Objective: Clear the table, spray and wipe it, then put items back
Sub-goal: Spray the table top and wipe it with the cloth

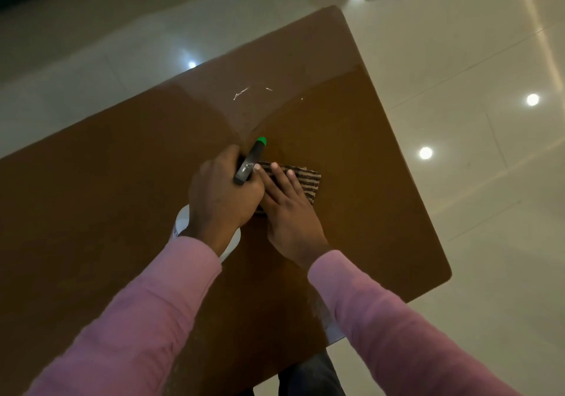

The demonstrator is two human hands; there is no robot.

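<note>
A person's left hand [224,195] grips a white spray bottle [232,244], its dark head tipped green. Just beside it, the right hand [290,209] lies flat, fingers spread, pressing a striped cloth [307,181] onto the brown table [107,181].

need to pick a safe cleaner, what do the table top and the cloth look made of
Table: brown and glossy, probably varnished wood or laminate; it mirrors the ceiling lights, and no grain shows.
Cloth: soft woven fabric, matte, with dark and pale stripes; it lies folded flat under the right hand.
</note>
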